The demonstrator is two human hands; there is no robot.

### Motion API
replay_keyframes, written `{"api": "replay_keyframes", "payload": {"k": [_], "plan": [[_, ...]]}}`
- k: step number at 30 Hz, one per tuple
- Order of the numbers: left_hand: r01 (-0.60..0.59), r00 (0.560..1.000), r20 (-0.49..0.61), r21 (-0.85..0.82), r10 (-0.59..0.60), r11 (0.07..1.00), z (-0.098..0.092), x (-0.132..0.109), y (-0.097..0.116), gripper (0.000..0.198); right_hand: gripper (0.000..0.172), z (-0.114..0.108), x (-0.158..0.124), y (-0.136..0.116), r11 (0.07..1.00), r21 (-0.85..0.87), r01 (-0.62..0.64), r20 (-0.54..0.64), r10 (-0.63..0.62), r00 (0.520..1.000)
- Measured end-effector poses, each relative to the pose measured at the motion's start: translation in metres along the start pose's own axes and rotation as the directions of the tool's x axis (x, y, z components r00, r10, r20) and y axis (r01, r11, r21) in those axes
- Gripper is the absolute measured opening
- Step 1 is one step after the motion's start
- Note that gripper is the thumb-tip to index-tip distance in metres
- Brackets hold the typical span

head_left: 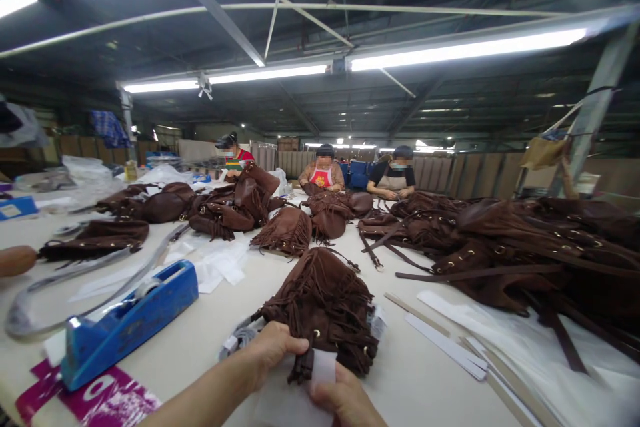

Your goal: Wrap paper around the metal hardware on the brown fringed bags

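Observation:
A dark brown fringed bag (323, 300) with small gold-coloured eyelets lies on the table in front of me. My left hand (270, 353) is closed at the bag's near left edge, thumb on top by a tassel or strap end, its other fingers mostly hidden. A thin white strip of paper (325, 367) lies against the bag's near edge. My right hand (345, 397) pinches that strip between thumb and fingers. More pale wrapping (240, 337) shows at the bag's left side.
A blue tape dispenser (133, 320) stands at the left on a purple printed sheet (100, 397). Piles of brown bags (500, 233) fill the right and far table. Paper strips (447, 347) lie at right. Several co-workers (323, 173) sit opposite; another person's hand (17, 260) enters from the left.

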State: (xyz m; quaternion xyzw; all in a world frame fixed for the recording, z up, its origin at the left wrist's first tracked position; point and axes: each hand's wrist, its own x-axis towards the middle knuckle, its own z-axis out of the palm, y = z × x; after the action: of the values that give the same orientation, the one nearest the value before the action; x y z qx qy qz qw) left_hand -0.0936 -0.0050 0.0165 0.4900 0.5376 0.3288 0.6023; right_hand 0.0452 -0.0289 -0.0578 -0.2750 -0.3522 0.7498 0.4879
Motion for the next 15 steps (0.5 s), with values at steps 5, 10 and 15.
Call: {"api": "replay_keyframes", "payload": {"k": [5,10,15], "plan": [[-0.086,0.996,0.045,0.099,0.082,0.991,0.001,-0.001,-0.001,0.008,0.051,-0.007,0.022,0.003,0.999,-0.012,-0.045,-0.085,0.044,0.995],[-0.122,0.992,0.078,0.322,0.103,0.939,-0.005,-0.014,0.019,0.009,0.059,-0.011,0.026,0.004,0.992,-0.119,0.035,-0.096,-0.047,0.994],[-0.305,0.946,0.127,0.662,0.299,0.685,-0.015,-0.032,0.049,0.017,0.054,-0.009,0.023,0.000,0.993,-0.106,0.055,-0.078,-0.063,0.995]]}}
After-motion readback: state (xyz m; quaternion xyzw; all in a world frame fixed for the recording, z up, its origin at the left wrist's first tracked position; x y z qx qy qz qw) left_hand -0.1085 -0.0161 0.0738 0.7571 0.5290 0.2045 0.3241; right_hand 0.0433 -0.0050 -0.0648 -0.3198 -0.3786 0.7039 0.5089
